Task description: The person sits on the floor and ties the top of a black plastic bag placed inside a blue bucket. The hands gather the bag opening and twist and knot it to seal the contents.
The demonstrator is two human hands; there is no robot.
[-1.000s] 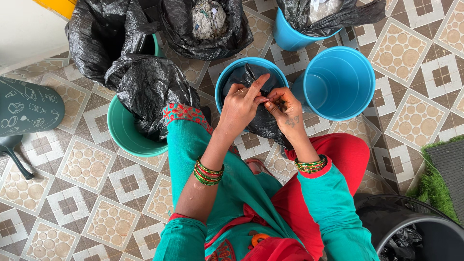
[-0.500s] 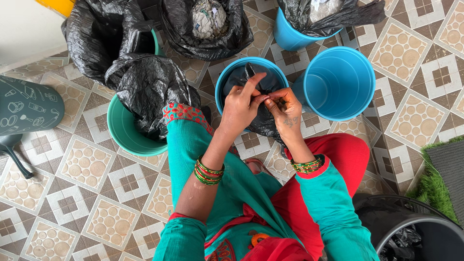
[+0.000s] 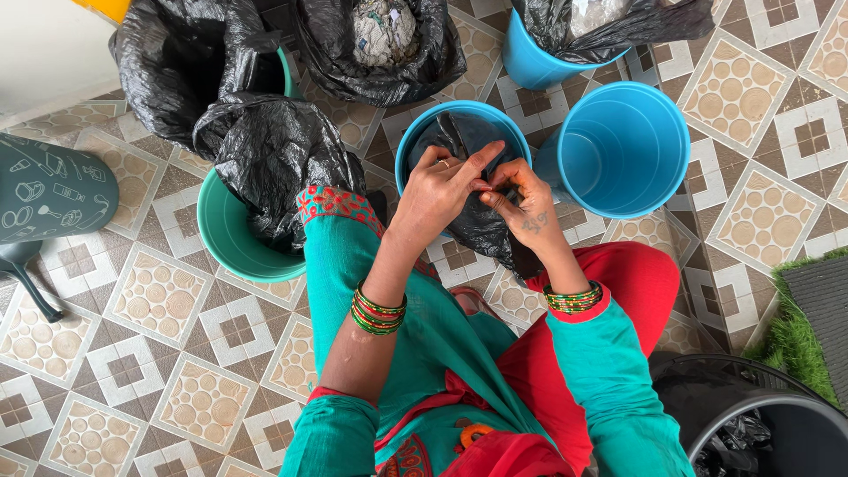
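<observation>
1. While sitting at the lower middle of the frame, the person is wearing a teal tunic with red trousers (image 3: 618, 283) and stacked bangles on both wrists.
2. Both hands are meeting just above centre: the left hand (image 3: 437, 194) is pinching the edge of a thin black plastic bin bag (image 3: 481, 231), fingers narrowed on the film, and the right hand (image 3: 521, 199) is gripping the same edge right beside it.
3. That bag is lying half inside the small round blue plastic bucket (image 3: 415, 141) at centre and draping over its near rim toward the knees.
4. Judging from the grip, rubbing the two layers apart between thumb and fingertip, with light pressure and the edge kept taut, is looking like the cleanest way to work the mouth open without tearing it.
5. Right of centre an unlined blue bucket (image 3: 623, 150) is standing beside it.
6. Left of centre a green bucket (image 3: 231, 252) is carrying a bunched black bag (image 3: 274, 163).
7. Along the top edge, more bag-lined bins are standing, one bag holding crumpled paper waste (image 3: 382, 31).
8. Patterned floor tiles (image 3: 159, 296) are running under everything.
</observation>
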